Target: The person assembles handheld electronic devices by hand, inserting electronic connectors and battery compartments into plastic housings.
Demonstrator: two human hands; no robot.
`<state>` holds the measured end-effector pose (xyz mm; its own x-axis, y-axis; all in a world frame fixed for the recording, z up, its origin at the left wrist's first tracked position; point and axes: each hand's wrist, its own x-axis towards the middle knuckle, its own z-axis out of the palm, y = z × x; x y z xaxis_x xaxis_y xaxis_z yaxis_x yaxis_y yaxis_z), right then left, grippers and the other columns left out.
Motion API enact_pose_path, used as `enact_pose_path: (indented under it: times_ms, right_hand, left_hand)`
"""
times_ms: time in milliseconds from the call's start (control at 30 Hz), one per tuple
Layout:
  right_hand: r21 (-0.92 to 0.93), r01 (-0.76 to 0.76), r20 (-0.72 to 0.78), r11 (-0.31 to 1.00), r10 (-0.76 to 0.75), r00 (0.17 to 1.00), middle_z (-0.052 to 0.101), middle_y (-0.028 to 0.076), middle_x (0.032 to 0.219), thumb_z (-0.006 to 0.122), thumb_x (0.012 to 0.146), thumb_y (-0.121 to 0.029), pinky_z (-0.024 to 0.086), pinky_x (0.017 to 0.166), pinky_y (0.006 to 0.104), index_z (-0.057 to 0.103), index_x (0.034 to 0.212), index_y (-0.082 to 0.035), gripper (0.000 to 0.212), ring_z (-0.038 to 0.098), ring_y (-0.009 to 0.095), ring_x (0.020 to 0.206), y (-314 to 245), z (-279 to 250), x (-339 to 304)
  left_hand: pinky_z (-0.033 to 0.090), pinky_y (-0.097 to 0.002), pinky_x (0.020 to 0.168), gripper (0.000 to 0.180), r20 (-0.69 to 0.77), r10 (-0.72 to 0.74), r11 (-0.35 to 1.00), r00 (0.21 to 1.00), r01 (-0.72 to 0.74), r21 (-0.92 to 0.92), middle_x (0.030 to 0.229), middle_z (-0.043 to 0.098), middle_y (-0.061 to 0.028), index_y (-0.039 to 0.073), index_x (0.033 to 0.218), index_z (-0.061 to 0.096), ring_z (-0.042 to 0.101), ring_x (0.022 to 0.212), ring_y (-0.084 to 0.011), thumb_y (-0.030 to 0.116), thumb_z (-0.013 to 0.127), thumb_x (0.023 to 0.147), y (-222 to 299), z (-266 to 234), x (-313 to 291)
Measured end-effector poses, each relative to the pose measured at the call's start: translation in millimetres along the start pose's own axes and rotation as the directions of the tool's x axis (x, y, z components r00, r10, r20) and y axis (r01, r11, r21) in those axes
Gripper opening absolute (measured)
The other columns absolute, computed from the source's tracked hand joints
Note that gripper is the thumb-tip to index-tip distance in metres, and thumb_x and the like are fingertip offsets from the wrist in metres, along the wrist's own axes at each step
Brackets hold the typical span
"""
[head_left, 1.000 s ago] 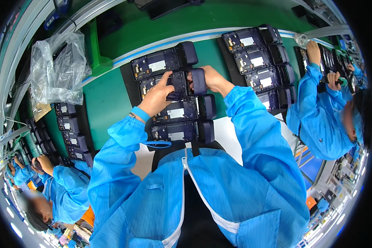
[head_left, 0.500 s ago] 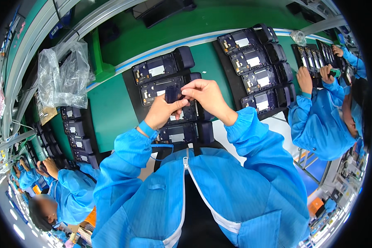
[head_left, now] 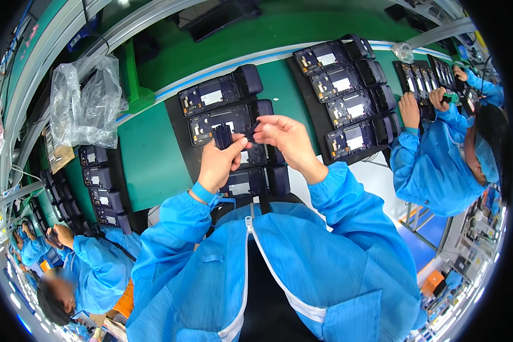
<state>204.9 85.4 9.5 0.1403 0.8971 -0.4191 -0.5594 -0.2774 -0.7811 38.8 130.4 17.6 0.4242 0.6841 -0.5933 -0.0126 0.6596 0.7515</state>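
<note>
Over a stack of dark open device housings, my left hand (head_left: 218, 164) is closed on a small black ribbed plastic part (head_left: 223, 135). My right hand (head_left: 288, 141) pinches a small dark piece (head_left: 252, 132) between thumb and fingertips, close beside the left thumb. Whether the two pieces are joined is hidden by the fingers. Beneath my hands lies an open housing (head_left: 211, 121) with a white rectangle and a bulky end at its right. Another housing (head_left: 211, 96) sits beyond it, and a nearer one (head_left: 245, 183) lies toward my body. A blue band circles my left wrist.
More open housings (head_left: 347, 108) stand in a column on a black mat to the right; another column (head_left: 100, 179) is at left. A clear plastic bag (head_left: 85, 105) hangs at upper left. Co-workers in blue (head_left: 433, 162) sit at both sides of the green bench (head_left: 154, 165).
The black part in my left hand has turned, now showing its ribbed side. My right fingers have shifted, with a small dark piece now visible in them. The whole view has moved slightly.
</note>
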Motion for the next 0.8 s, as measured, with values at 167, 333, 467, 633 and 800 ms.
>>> enact_pose_path:
  times_ms: [167, 333, 467, 633, 800]
  right_hand:
    - [0.001, 0.081, 0.035, 0.997, -0.081, 0.996, 0.061, 0.009, 0.087, 0.058, 0.084, -0.007, 0.052, 0.07, 0.0309, 0.058, 0.09, 0.002, 0.011, 0.061, 0.018, 0.075, 15, -3, -4]
    - [-0.245, -0.115, -0.403, 0.963, 0.007, 0.915, 0.061, 0.009, 0.096, 0.053, 0.087, -0.017, 0.048, 0.072, 0.0322, 0.054, 0.087, -0.004, 0.014, 0.057, 0.016, 0.083, -2, -68, -14]
    - [-0.121, -0.285, -0.31, 0.951, 0.236, 0.921, 0.061, 0.01, 0.098, 0.05, 0.089, -0.018, 0.049, 0.067, 0.0316, 0.051, 0.09, -0.003, 0.015, 0.059, 0.019, 0.08, 9, -69, -24]
    - [-0.224, -0.214, -0.263, 0.951, 0.153, 0.953, 0.061, 0.009, 0.097, 0.05, 0.089, -0.019, 0.05, 0.064, 0.0298, 0.05, 0.09, -0.004, 0.016, 0.06, 0.019, 0.075, -7, -51, -27]
    - [-0.161, -0.234, -0.238, 0.959, 0.193, 0.952, 0.061, 0.008, 0.093, 0.05, 0.089, -0.018, 0.051, 0.063, 0.0294, 0.051, 0.091, -0.006, 0.013, 0.06, 0.018, 0.075, -17, -49, -23]
  left_hand:
    - [0.032, -0.0187, 0.038, 0.023, 0.009, 0.0, 1.0, 1.0, -0.001, 0.003, 0.078, 0.062, -0.0098, -0.003, 0.098, 0.056, 0.042, 0.046, -0.0056, 0.011, 0.063, 0.081, -4, 9, -5]
    - [0.048, -0.0299, 0.069, 0.022, 0.265, 0.329, 0.586, 0.906, -0.416, 0.695, 0.113, 0.055, -0.0132, 0.001, 0.089, 0.061, 0.06, 0.082, -0.0222, 0.007, 0.069, 0.07, -24, -29, 5]
    - [0.049, -0.0377, 0.072, 0.019, 0.498, 0.301, 0.181, 0.813, -0.561, 0.807, 0.134, 0.034, -0.0186, 0.003, 0.079, 0.058, 0.058, 0.09, -0.0331, -0.001, 0.067, 0.062, -41, -29, 19]
    - [0.049, -0.0396, 0.07, 0.021, 0.509, 0.198, 0.027, 0.837, -0.524, 0.851, 0.134, 0.029, -0.0248, 0.005, 0.075, 0.056, 0.059, 0.085, -0.034, -0.005, 0.063, 0.058, -42, -25, 14]
    - [0.049, -0.0402, 0.068, 0.022, 0.557, 0.204, 0.088, 0.805, -0.581, 0.809, 0.134, 0.027, -0.0265, 0.004, 0.075, 0.055, 0.059, 0.083, -0.0355, -0.007, 0.062, 0.057, -38, -32, 14]
